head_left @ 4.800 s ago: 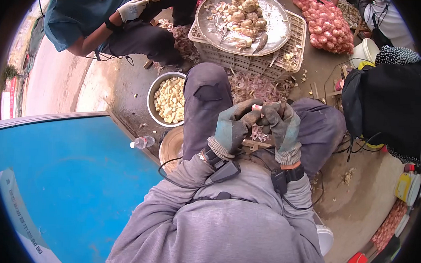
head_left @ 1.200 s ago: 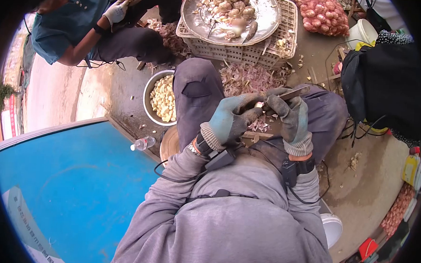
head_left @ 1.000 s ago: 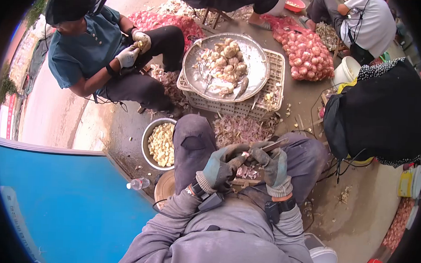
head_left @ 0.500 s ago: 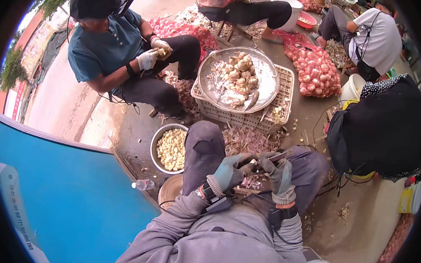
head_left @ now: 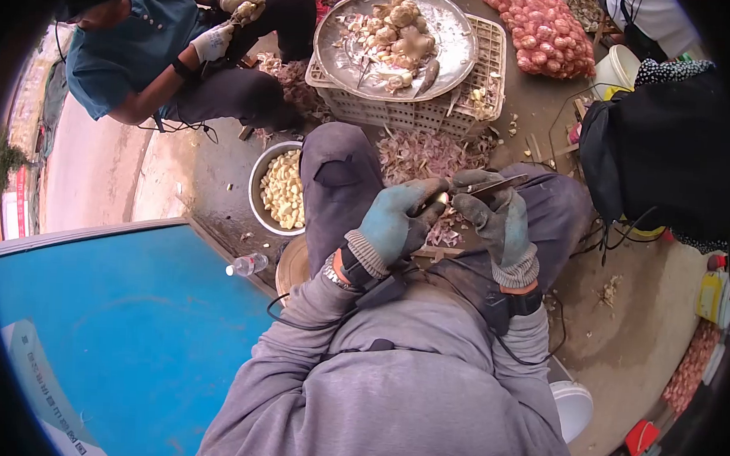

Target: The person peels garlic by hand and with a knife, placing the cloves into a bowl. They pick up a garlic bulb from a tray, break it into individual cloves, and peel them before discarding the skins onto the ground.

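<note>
My left hand, in a grey-blue glove, pinches a small pale garlic clove between thumb and fingers above my lap. Close beside it, my gloved right hand is closed on a knife, whose blade points up to the right. Loose garlic skins lie on the ground between my knees. Beyond them a round metal tray of garlic bulbs rests on a plastic crate.
A metal bowl of peeled cloves stands left of my knee, near a plastic bottle. Another person sits at the upper left. A blue panel fills the lower left. Black cloth hangs at the right.
The view has tilted down, so the tray, bowl and other person appear higher. My hands remain together, with the clove and the knife still held.
</note>
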`<move>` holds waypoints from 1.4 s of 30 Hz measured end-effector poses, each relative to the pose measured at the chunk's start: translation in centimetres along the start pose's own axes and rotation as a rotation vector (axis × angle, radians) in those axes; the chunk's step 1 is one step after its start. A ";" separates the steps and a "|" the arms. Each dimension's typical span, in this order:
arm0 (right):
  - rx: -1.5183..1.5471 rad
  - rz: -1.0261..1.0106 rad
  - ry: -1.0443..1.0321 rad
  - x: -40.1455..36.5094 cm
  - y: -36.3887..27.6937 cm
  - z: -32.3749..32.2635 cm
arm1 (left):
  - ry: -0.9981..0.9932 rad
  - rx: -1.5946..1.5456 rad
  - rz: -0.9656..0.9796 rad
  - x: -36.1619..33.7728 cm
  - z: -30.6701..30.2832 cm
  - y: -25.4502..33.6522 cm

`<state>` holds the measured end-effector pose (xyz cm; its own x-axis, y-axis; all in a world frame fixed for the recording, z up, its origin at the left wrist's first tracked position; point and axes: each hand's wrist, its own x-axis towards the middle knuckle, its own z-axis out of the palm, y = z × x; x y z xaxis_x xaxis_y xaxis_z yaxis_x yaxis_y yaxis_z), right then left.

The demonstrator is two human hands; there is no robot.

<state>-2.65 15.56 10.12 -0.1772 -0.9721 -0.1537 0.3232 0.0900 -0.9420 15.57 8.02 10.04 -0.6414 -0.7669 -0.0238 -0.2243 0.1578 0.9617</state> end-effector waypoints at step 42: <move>0.240 0.059 0.046 0.0 -0.1 0.1 | -0.012 -0.759 -0.421 -0.3 -0.4 1.1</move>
<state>-2.55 15.50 10.21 -0.1921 -0.9552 -0.2249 0.5446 0.0869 -0.8342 15.80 8.12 11.18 -0.6236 -0.6607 -0.4179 0.1023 -0.5989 0.7942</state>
